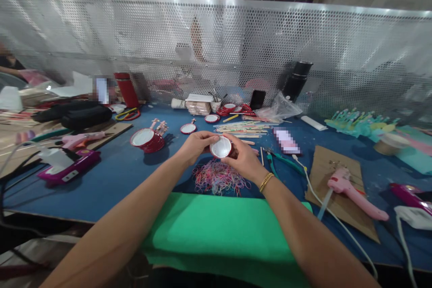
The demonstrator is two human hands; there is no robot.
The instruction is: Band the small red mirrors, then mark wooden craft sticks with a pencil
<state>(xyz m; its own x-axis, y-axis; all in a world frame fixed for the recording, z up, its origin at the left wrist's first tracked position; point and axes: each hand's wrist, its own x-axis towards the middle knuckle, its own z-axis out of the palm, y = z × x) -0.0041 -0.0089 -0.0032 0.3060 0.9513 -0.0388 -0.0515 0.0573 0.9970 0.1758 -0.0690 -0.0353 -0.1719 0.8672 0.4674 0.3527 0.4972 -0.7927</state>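
A small round disc [221,147] with a red rim and a pale, streaked face is held up between both hands. My left hand [199,145] pinches its left edge, thumb over the top of the rim. Closed around its right side are the fingers of my right hand [245,156]. Just below lies a tangled heap of colourful thin bands [219,177]. To the left stands a stack of similar red-rimmed discs [144,138], with decorated sticks showing behind it. Another red-rimmed disc [188,128] lies flat beyond my left hand.
Thin sticks [248,128] lie behind the hands. Teal-handled pliers [272,162] and a phone [286,140] are to the right. A pink glue gun [354,191] rests on cardboard [320,171]. Purple power strip [69,168] at left; green cloth [219,220] in front.
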